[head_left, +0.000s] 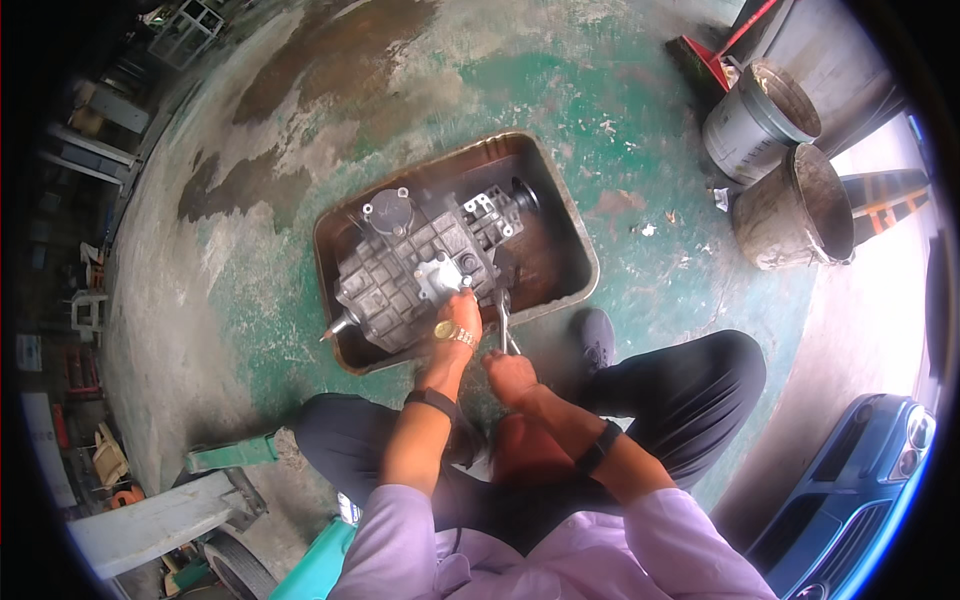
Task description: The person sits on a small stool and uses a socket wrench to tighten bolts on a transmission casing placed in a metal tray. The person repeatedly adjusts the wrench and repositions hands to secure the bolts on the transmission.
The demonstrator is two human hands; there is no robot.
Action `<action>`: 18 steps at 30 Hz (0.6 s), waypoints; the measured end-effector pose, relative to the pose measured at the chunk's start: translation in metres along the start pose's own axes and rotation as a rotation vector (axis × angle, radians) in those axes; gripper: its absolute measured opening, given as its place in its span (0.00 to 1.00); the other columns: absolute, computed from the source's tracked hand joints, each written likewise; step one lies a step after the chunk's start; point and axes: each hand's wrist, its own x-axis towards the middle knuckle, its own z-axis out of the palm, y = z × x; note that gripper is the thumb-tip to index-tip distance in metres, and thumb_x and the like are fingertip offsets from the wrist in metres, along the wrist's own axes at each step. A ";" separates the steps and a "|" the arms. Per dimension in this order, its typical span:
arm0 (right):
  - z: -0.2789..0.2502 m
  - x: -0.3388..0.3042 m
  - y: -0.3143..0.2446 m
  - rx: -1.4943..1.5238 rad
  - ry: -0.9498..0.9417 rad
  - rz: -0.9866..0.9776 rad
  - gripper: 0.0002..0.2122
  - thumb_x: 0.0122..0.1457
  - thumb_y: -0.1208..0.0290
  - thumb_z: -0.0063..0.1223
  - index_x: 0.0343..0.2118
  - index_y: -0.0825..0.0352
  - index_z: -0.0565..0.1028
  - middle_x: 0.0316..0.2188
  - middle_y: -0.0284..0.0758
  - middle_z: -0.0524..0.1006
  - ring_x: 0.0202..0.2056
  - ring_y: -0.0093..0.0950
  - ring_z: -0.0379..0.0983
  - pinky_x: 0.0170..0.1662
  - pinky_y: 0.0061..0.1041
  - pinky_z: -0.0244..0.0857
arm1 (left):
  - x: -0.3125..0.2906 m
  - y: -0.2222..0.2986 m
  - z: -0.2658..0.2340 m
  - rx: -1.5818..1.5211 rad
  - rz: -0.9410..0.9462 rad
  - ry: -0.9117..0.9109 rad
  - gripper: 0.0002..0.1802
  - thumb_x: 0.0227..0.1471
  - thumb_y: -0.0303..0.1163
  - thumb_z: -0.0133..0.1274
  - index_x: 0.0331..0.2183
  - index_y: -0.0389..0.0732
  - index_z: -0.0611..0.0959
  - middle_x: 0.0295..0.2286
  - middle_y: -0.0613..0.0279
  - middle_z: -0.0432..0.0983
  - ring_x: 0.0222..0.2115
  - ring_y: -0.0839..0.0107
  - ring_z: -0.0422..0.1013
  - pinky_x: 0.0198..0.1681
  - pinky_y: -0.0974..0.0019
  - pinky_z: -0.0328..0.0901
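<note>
A grey metal gearbox (410,262) lies in a brown, oily tray (585,262) on the floor before me. My left hand (463,314), below a gold watch, is closed at the gearbox's near side, by a light grey cover plate (438,278). Whatever its fingers pinch there is hidden. Just to its right, my right hand (510,378) grips the handles of metal pliers (503,315). Their head reaches over the tray's near rim, close to the gearbox; what the jaws touch is too unclear to tell. An output flange (524,195) sticks out at the gearbox's far right end.
Two dirty buckets, a grey one (750,125) and a brown one (790,215), stand at the far right. A blue car front (850,500) is at the near right. To the near left are a grey beam (160,525) and a tyre (238,565). Dark stains mark the green floor.
</note>
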 end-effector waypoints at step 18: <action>-0.013 0.002 0.030 0.704 0.243 0.558 0.17 0.42 0.69 0.61 0.33 0.75 0.73 0.31 0.54 0.75 0.38 0.49 0.72 0.40 0.38 0.65 | -0.004 0.016 -0.007 0.256 0.046 -0.071 0.12 0.52 0.28 0.40 0.33 0.33 0.77 0.25 0.48 0.78 0.28 0.55 0.76 0.32 0.56 0.71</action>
